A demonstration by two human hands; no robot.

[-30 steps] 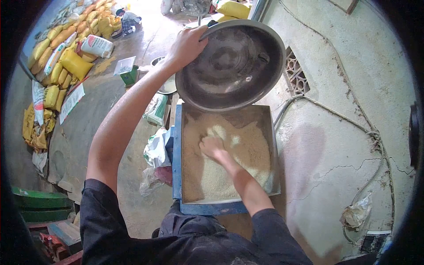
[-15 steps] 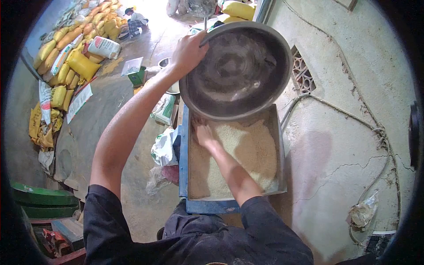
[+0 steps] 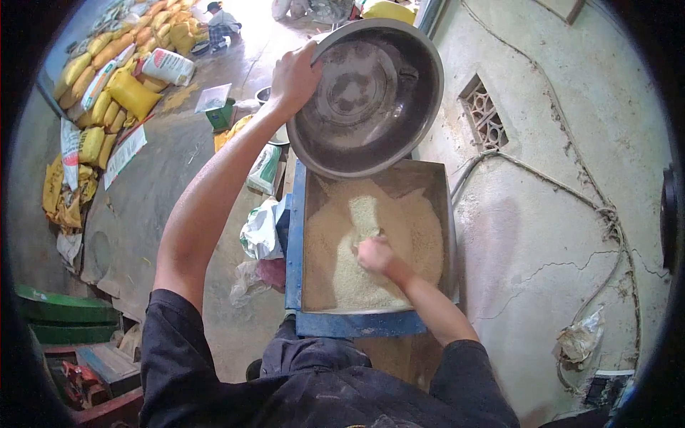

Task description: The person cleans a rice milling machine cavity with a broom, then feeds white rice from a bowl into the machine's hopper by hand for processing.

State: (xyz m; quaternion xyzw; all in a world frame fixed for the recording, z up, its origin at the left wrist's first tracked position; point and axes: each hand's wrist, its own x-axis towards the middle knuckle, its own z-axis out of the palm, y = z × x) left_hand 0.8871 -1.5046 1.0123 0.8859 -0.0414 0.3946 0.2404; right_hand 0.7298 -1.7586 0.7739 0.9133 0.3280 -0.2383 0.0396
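My left hand [image 3: 295, 82] grips the rim of a wide dark metal basin [image 3: 349, 100], which is tilted on its side with its hollow facing me. Below it lies a heap of pale grain, like rice [image 3: 357, 285], in a square metal hopper tray [image 3: 452, 235] on a blue frame. The basin's lower rim overlaps the tray's far edge. My right hand [image 3: 374, 253] is closed over the middle of the grain, fingers curled and slightly blurred. What those fingers hold, if anything, is hidden.
A rough wall [image 3: 535, 200] with a cable runs along the right. Plastic bags [image 3: 264, 232] lie left of the tray. Farther off are a green scale [image 3: 220, 114], stacked yellow sacks [image 3: 132, 96] and a crouching person [image 3: 222, 28]. Green machinery [image 3: 68, 314] stands lower left.
The basin has moved up and left with my left hand, uncovering more grain. My right hand has shifted from the tray's far left side to the middle, its fingers now curled.
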